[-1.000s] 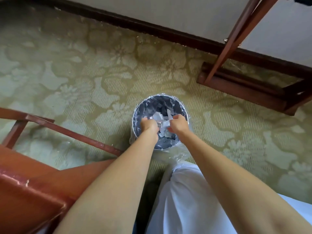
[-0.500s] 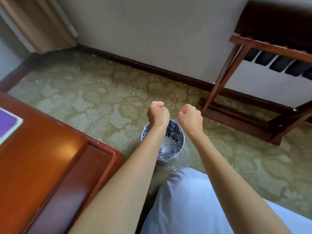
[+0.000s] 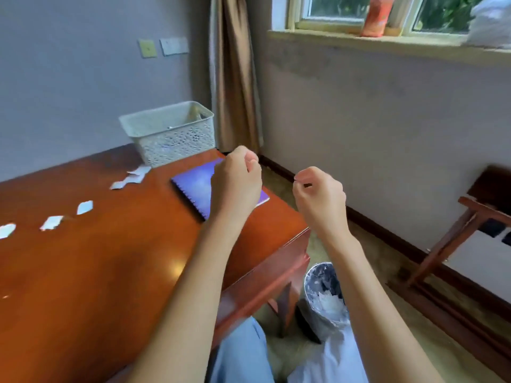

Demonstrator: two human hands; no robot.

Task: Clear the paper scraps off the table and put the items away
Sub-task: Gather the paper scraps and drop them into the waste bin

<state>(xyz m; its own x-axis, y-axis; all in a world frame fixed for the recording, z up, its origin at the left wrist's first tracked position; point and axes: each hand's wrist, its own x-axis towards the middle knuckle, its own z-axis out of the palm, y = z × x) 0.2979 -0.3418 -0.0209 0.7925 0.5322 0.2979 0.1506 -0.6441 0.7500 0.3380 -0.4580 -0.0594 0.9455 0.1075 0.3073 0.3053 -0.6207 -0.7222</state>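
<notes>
Several white paper scraps (image 3: 85, 207) lie in a loose row on the left part of the red-brown wooden table (image 3: 96, 272), a few more scraps (image 3: 131, 178) near the basket. A purple spiral notebook (image 3: 193, 186) lies at the table's far right corner. My left hand (image 3: 235, 183) is raised above the notebook with its fingers curled and nothing in it. My right hand (image 3: 320, 197) is raised beyond the table's right edge, also curled and empty. Below it on the floor stands a lined waste bin (image 3: 326, 297) with white scraps inside.
A white perforated basket (image 3: 171, 134) stands at the table's far edge against the wall. A wooden luggage rack (image 3: 470, 217) stands at the right by the wall. A curtain (image 3: 235, 78) hangs in the corner. A red can (image 3: 377, 16) sits on the window sill.
Both hands have come up out of the waste bin, empty and curled, and moved toward the table. My view has swung up from the floor to the table top.
</notes>
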